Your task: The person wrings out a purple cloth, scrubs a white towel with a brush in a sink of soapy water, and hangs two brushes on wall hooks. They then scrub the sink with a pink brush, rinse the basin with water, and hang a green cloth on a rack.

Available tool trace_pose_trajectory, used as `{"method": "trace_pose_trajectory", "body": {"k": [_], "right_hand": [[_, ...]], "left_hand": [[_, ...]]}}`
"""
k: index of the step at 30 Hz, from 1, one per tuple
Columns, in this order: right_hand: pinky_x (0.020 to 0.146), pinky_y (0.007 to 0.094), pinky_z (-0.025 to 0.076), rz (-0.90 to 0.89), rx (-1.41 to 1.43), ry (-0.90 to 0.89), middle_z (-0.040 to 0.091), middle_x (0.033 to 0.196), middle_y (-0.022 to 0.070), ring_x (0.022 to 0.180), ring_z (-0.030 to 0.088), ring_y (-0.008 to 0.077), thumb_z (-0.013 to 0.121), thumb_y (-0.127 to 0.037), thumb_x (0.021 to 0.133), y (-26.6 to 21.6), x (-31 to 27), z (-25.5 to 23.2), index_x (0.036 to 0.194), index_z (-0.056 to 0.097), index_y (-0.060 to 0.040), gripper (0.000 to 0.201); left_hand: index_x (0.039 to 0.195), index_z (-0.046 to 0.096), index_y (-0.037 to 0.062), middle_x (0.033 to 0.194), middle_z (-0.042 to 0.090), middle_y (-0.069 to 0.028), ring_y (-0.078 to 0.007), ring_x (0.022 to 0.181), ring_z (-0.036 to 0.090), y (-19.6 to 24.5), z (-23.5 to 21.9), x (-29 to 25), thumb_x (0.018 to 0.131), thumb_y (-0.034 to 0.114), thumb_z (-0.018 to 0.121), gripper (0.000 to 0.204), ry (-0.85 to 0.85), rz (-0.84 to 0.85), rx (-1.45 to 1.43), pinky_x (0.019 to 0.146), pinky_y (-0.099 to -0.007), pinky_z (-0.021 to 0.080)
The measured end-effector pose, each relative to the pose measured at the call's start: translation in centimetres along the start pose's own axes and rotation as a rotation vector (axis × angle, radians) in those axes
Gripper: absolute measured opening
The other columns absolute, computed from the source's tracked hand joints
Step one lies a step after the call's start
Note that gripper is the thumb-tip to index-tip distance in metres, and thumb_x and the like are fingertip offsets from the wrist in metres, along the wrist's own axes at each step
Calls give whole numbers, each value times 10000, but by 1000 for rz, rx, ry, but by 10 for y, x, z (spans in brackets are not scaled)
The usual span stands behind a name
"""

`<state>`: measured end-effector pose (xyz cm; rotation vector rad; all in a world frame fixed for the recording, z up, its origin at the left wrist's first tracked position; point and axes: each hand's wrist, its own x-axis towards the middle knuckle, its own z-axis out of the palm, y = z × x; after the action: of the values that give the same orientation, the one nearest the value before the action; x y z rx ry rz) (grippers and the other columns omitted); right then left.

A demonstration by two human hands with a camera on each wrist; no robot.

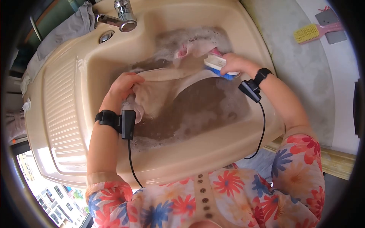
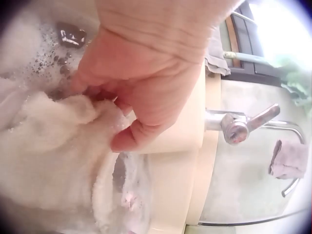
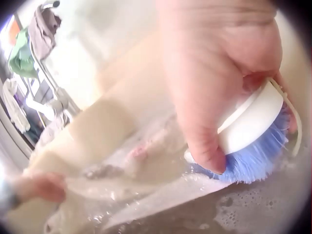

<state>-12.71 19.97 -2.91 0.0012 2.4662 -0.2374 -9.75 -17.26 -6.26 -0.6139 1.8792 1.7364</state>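
Observation:
A pale, soaked cloth (image 1: pixel 159 89) stretches across the cloudy, sudsy water of a beige sink (image 1: pixel 182 167). Its left end is gripped by my left hand (image 1: pixel 123 85), thumb and fingers pinching the fabric, as the left wrist view (image 2: pixel 141 83) shows. My right hand (image 1: pixel 236 64) holds a scrub brush (image 1: pixel 215 60) with a white back and blue bristles. In the right wrist view the bristles (image 3: pixel 253 161) face down, right at the cloth's far end. Pinkish-red patches (image 1: pixel 183 50) show on the fabric behind the brush.
A chrome faucet (image 1: pixel 125 19) stands at the sink's back left, with a ribbed drainboard (image 1: pixel 62 114) on the left. Grey cloth (image 1: pixel 68 28) drapes over the back edge. On the right ledge lies a yellow-bristled brush (image 1: pixel 308 33) with a pink handle.

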Motion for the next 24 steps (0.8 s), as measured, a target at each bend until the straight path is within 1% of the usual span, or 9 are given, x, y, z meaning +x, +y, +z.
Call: {"method": "trace_pose_trajectory", "body": {"k": [3,6,10,15,17,18,20,22,24], "right_hand": [[695,282,463,-96,339,-20,622,882,112,792,594,178,687,-222,606,3,-7,-11,1034,584,21,503],[732,281,459,-130,502,-16,616,926,108,829,589,181,683,-213,629,-28,-22,-18,1071,569,18,511],[785,297,457,-461,724,130,561,1084,155,933,568,204,682,-251,687,-80,0,40,1274,405,-28,687],[859,416,444,-486,-188,93,510,1135,218,1035,528,353,526,-296,769,-107,-21,79,1332,367,-224,589],[835,419,454,-235,-394,-67,583,1028,186,998,560,322,534,-273,759,-88,-16,48,1290,419,-191,550],[840,407,453,-198,-385,28,603,1008,177,983,568,316,544,-263,742,-70,-11,44,1268,453,-169,541],[839,391,453,-229,-299,151,612,1029,152,974,580,310,527,-225,732,-54,-15,32,1159,529,-122,439],[878,365,437,-147,-42,204,590,1110,138,1031,555,308,545,-257,724,-48,-19,26,1252,477,-146,544],[900,343,422,-137,63,177,551,1180,158,1074,531,300,561,-289,711,-46,-22,27,1305,430,-148,625]], "left_hand": [[980,557,-66,898,580,-140,-239,821,577,-29,-11,23,768,57,577,245,-315,31,-313,754,-354,478],[981,552,-79,917,587,-148,-257,831,583,-41,0,21,778,42,559,236,-278,-29,-455,748,-373,485],[1057,538,-46,999,586,-177,-275,921,587,-46,21,7,793,100,586,305,-260,-130,-431,802,-379,490],[1076,535,-75,980,608,-167,-241,831,621,-36,41,-33,773,70,597,342,-30,-83,-225,694,-345,517],[1057,550,-72,959,614,-160,-238,828,621,-39,23,-35,772,65,595,319,-147,-69,-236,701,-348,515],[1037,564,-68,938,619,-152,-235,825,621,-40,11,-34,771,60,593,296,-262,-56,-238,707,-352,513],[1044,570,-47,929,624,-142,-218,826,621,-39,3,-31,730,134,649,371,-274,-45,-148,716,-344,509],[1068,573,-41,991,631,-159,-243,873,625,-19,-1,-34,693,219,689,472,-209,-16,682,806,-347,483],[1035,596,-31,966,637,-168,-247,867,626,-12,11,-31,663,254,701,480,-28,171,877,795,-344,477]]}}
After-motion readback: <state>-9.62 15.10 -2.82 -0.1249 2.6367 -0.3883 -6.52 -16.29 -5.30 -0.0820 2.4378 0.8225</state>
